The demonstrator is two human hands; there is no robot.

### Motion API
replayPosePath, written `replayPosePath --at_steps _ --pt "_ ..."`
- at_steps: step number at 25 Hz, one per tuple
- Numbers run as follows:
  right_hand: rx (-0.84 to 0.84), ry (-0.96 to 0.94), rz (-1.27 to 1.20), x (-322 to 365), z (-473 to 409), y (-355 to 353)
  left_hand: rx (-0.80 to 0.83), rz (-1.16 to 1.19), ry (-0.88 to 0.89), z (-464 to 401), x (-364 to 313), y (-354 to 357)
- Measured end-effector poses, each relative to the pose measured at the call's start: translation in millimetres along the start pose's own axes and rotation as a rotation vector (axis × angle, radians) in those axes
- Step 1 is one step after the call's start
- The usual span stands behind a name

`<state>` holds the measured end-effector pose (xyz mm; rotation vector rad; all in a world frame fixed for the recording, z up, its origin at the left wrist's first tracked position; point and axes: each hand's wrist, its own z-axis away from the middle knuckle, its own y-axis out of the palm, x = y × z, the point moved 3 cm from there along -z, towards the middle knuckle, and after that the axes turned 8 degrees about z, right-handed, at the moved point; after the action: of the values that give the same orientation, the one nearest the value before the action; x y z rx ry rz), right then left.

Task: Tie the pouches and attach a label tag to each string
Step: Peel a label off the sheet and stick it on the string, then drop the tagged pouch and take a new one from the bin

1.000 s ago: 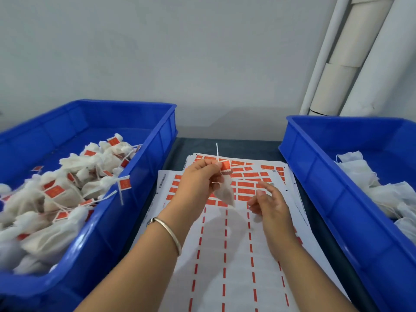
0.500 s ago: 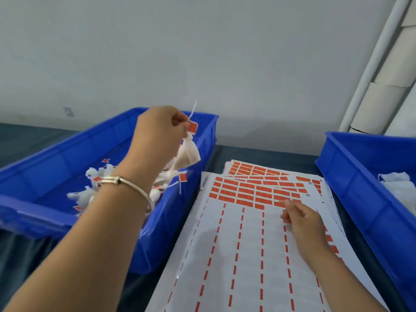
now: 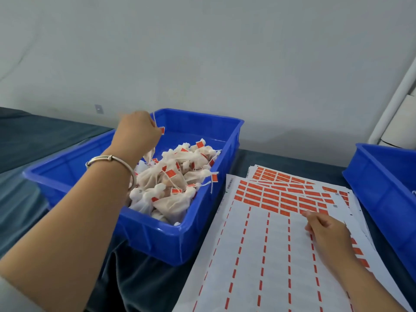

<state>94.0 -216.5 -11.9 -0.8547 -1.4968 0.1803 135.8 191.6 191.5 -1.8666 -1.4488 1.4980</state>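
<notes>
Blue plastic walls of the left bin (image 3: 144,230) ring a heap of finished pouches (image 3: 173,185), each knotted and carrying a red tag, and the left hand (image 3: 136,134) hangs above that heap with its fingers curled round a string (image 3: 154,118) whose red label (image 3: 162,130) pokes out by the knuckles; the pouch on it dangles below the hand, mostly hidden behind the wrist. The step looks like dropping this finished pouch onto the pile, so the fingers should simply let go over the middle of the bin, low enough that the loose string does not catch on the rim. A silver bangle (image 3: 112,159) sits on that wrist. The right hand (image 3: 326,230) rests on the sticker sheet (image 3: 265,255), fingers curled at the edge of the remaining red stickers (image 3: 281,197), apparently picking at the next one; whether it has one pinched I cannot tell. More sheets lie fanned beneath. Another blue bin (image 3: 382,188) stands at the right edge, its contents out of view. Nothing blocks the drop except the piled strings near the rim.
</notes>
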Motion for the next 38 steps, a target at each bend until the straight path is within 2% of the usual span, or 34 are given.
replayPosePath --at_steps 3,5,9,14,17,19,21,23,26,28,30,32,35,38 --pt "0.024 -0.005 0.001 2 2 0 0.21 -0.023 -0.05 5 19 16" --pt "0.03 0.0 0.008 2 3 0 0.278 0.037 -0.075 8 24 21" --pt "0.122 -0.001 0.121 6 0 1 0.288 0.14 -0.018 10 16 12" --pt "0.38 -0.081 0.55 29 -5 -3 0.179 0.275 0.035 22 -17 -3" --pt "0.343 -0.149 0.506 60 -20 -43 0.197 0.312 0.155 53 -59 12" --pt "0.19 -0.164 0.366 83 -37 -93 0.329 0.295 0.259 82 -91 39" --pt "0.021 -0.156 0.25 93 -55 -147 0.534 0.255 0.365 115 -121 76" --pt "-0.07 -0.091 0.234 82 -66 -192 0.745 0.208 0.434 147 -141 117" --pt "-0.005 0.075 0.508 28 -65 -234 0.931 0.139 0.466 188 -148 172" --pt "0.181 0.188 0.714 -18 -58 -246 0.982 0.077 0.489 206 -144 201" --pt "0.423 0.314 0.752 -56 -44 -248 0.995 -0.039 0.558 215 -140 225" --pt "0.542 0.367 0.703 -81 -33 -245 0.952 -0.092 0.594 218 -138 244" --pt "0.487 0.303 0.82 -104 -34 -242 0.811 -0.098 0.606 224 -132 261" --pt "0.518 0.275 1.076 -105 -38 -237 0.729 -0.114 0.618 229 -128 267"
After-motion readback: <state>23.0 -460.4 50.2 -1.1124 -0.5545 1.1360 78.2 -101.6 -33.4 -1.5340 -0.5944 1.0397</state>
